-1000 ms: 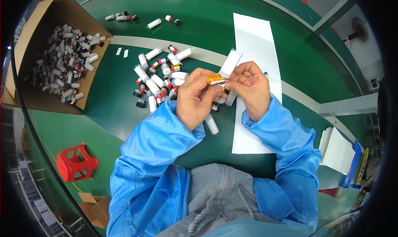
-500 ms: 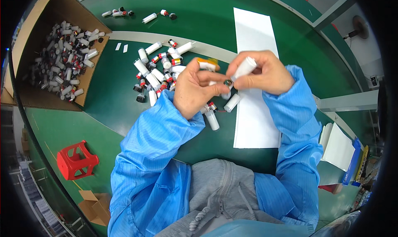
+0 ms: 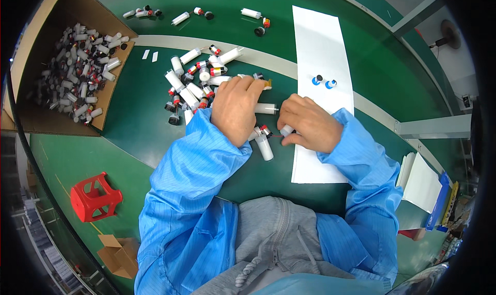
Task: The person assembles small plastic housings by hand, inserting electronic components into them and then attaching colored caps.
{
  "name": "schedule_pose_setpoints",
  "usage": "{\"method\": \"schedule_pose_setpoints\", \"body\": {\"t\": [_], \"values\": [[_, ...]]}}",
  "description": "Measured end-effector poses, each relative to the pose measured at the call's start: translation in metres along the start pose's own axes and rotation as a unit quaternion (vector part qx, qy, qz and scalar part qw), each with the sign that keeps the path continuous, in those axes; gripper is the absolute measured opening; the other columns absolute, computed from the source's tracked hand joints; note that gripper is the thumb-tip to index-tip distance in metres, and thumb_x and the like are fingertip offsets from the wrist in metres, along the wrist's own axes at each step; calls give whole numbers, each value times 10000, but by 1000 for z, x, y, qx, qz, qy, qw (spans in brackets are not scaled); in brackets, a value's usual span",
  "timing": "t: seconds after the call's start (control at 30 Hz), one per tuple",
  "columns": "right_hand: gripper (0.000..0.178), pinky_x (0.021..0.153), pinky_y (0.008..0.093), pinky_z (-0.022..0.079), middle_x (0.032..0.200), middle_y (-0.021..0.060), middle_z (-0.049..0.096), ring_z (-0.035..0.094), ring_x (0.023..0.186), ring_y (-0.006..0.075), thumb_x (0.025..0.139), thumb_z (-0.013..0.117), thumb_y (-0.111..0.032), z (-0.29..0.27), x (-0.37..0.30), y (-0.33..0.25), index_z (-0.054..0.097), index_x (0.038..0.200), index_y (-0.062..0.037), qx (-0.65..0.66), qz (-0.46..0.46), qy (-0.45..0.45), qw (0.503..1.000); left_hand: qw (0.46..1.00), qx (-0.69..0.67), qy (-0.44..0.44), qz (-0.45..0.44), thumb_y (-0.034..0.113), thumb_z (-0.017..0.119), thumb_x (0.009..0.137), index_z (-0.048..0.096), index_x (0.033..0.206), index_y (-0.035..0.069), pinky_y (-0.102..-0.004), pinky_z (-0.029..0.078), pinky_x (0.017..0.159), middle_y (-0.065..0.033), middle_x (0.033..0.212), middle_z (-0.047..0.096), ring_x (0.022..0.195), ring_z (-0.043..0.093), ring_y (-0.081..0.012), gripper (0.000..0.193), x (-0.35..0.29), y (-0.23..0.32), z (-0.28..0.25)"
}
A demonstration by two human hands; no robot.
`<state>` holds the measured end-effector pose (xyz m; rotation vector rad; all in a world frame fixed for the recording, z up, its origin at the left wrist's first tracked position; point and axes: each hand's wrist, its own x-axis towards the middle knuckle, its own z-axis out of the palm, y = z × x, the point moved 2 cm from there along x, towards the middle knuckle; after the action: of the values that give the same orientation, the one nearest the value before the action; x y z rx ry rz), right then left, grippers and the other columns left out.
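- At three o'clock from the left hand [image 3: 235, 109], down comes the right hand [image 3: 310, 123] from its raised hold half a second ago, fingers now gripping a tube [image 3: 287, 131] low over the counter [image 3: 134, 104].
- That tube sits at four o'clock from the left hand, just beside the paper [image 3: 323, 47].
- Left hand's dropped too, spread low over the four o'clock edge of the pile [image 3: 198, 91]! Fingertips partly hidden; can't tell whether they grip anything.
- The orange piece [image 3: 267, 84], held up moments ago, shows at two o'clock, just past those fingers; released or not, I can't say.
- Second tube [image 3: 266, 108] at three o'clock, between the hands.
- And look, eleven o'clock from the right hand: far tube [image 3: 251, 13], red cell [image 3: 266, 22] and black cap [image 3: 259, 31] have appeared on the far side.
- Towards one o'clock, two blue bits [image 3: 330, 84] stand uncovered on the paper.
- My read: the raised parts have been let go, and work has turned to another tube.
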<state>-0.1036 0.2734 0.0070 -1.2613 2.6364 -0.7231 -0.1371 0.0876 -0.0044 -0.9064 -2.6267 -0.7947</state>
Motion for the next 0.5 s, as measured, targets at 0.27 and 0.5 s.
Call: {"method": "schedule_pose_setpoints", "body": {"t": [0.27, 0.5], "values": [[150, 743, 242, 465, 979, 43, 589, 547, 829, 93, 955, 543, -130, -35, -7, -3, 560, 1058, -21, 448, 164, 208, 854, 769, -610, -111, -157, 64, 625, 897, 566, 1154, 5, -257, 488, 746, -68, 971, 654, 824, 619, -122, 271, -3, 18, 1], [117, 732, 267, 476, 954, 46, 604, 571, 839, 113, 934, 577, -107, -24, -3, -12, 585, 1017, -24, 449, 145, 232, 851, 912, -403, 25, -75, 65, 754, 764, 601, 1058, 37, -269, 484, 700, -62, 912, 671, 805, 635, -158, 333, -4, 23, 3]]}}
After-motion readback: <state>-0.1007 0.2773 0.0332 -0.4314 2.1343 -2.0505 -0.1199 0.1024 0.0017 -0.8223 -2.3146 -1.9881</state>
